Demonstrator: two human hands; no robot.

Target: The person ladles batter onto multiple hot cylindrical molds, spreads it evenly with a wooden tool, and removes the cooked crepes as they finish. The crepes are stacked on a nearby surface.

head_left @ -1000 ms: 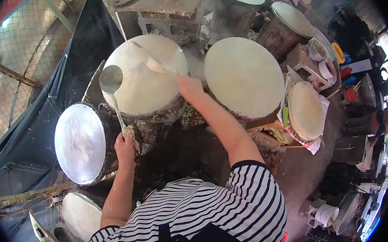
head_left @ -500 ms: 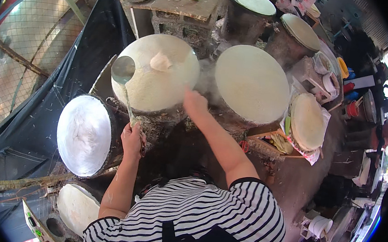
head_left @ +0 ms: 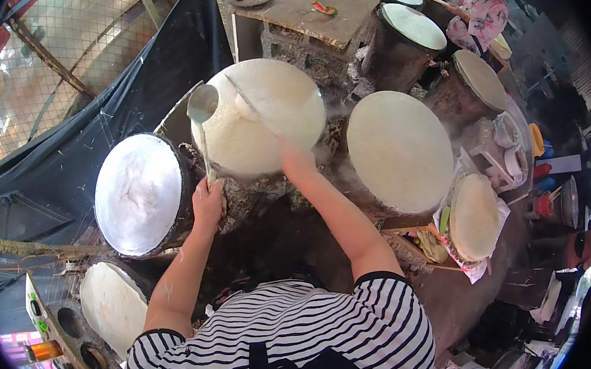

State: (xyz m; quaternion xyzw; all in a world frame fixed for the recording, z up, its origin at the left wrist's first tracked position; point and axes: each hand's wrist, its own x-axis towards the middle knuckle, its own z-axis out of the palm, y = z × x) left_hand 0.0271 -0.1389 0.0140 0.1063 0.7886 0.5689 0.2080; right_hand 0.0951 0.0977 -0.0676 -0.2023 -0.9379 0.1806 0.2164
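My left hand (head_left: 207,204) is closed around the handle of a metal ladle (head_left: 203,102), whose round bowl hangs over the left edge of a wide pot with a pale round top (head_left: 264,142). That top looks coated with thin batter and has a small pale lump (head_left: 244,108) near its middle. A long thin stick or blade (head_left: 241,95) extends from my closed right hand (head_left: 296,160) across the coated top, passing by the lump. Motion blurs the fingers of this hand a little. I cannot tell whether the stick touches the surface.
Another pale-topped pot (head_left: 399,152) steams to the right. Beyond it, a pale round stack (head_left: 475,217) lies above a wooden drawer (head_left: 418,242). At left are a pot with whitish contents (head_left: 139,194) and a pale disc (head_left: 111,305). A board-topped block stand (head_left: 313,1) stands behind, beside black sheeting (head_left: 155,86).
The thin stick now shows over the coated top in my right hand; before, it could not be made out. My left hand still holds the ladle. The whole view has shifted slightly.
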